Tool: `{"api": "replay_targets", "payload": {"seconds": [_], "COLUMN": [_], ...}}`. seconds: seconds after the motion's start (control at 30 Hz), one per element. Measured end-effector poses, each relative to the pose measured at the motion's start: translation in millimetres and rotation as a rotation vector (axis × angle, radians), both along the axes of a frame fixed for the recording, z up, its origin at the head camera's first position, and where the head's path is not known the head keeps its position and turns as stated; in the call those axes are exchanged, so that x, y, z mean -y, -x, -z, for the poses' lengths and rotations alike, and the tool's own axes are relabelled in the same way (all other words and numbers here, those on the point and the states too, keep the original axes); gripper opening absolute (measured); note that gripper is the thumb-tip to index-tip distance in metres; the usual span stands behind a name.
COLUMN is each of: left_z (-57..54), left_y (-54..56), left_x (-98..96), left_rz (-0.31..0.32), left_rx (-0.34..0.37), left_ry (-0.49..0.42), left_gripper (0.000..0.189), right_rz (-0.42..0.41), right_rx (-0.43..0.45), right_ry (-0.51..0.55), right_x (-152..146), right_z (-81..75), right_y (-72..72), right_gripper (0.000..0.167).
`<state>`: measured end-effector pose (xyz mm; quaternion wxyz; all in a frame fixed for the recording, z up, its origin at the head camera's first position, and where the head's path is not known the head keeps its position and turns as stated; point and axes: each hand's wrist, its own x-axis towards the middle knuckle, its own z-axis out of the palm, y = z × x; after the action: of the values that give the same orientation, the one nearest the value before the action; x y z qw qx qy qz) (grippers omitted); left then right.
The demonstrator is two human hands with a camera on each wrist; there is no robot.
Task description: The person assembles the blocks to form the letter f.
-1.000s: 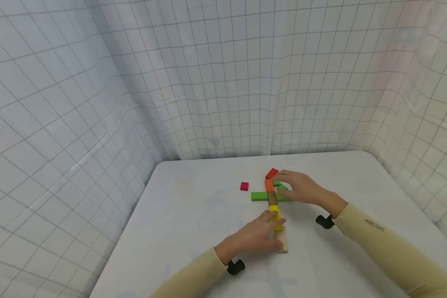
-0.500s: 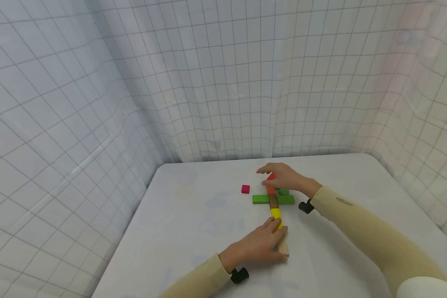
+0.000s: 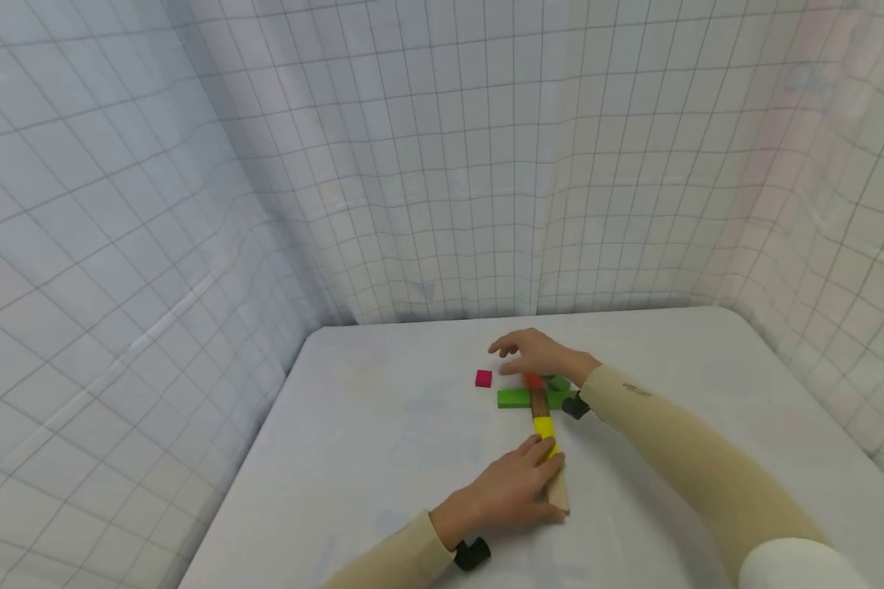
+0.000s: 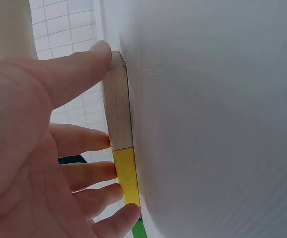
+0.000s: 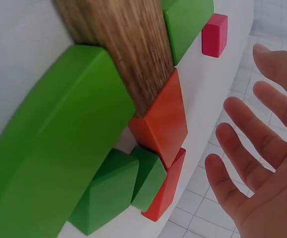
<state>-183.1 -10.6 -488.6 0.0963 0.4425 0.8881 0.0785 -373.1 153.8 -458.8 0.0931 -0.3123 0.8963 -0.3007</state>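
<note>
My left hand (image 3: 502,491) lies over the lower end of a row of wooden blocks. Its fingertips touch a yellow block (image 4: 125,171), while the thumb reaches the far end of a plain wood block (image 4: 117,109). My right hand (image 3: 541,353), fingers spread and holding nothing, hovers over the row's upper end, its fingertips nearest a pink block (image 3: 484,379). In the right wrist view, an orange block (image 5: 164,119) meets a dark brown block (image 5: 128,44), with a red block (image 5: 166,191) just beyond. In the head view the right hand hides the red block.
A green block (image 3: 513,398) and a longer-looking green block (image 5: 54,134) flank the brown one like crossbars. Two smaller green blocks (image 5: 108,191) sit beside the orange block. Grid-patterned curtains (image 3: 442,204) enclose the white table (image 3: 368,458) at the back and sides.
My right hand has moved left from the green blocks, over the red and orange ones, toward the pink block. The red block now lines up with the orange one. My left hand has settled onto the row.
</note>
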Motion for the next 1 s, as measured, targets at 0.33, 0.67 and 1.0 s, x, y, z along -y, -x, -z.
{"api": "replay_targets", "payload": {"seconds": [0.33,0.67,1.0], "left_z": [4.6,4.6,4.4], "left_y": [0.3,-2.3,-0.9], "left_x": [1.6,-1.1,-0.6], "left_rz": [0.033,0.022,0.036], "left_rx": [-0.044,-0.068,-0.109], "left_ry": [-0.023,-0.004,-0.003], "left_gripper": [0.079,0.079,0.079], "right_rz": [-0.01,0.039,0.052], "right_rx": [0.061,0.005,-0.042], "right_ry": [-0.052,-0.185,-0.191], "right_x": [20.1,35.7,36.7], "right_z": [5.6,17.9,17.9], "right_y": [4.9,9.4,8.1], "right_gripper": [0.039,0.021,0.018]}}
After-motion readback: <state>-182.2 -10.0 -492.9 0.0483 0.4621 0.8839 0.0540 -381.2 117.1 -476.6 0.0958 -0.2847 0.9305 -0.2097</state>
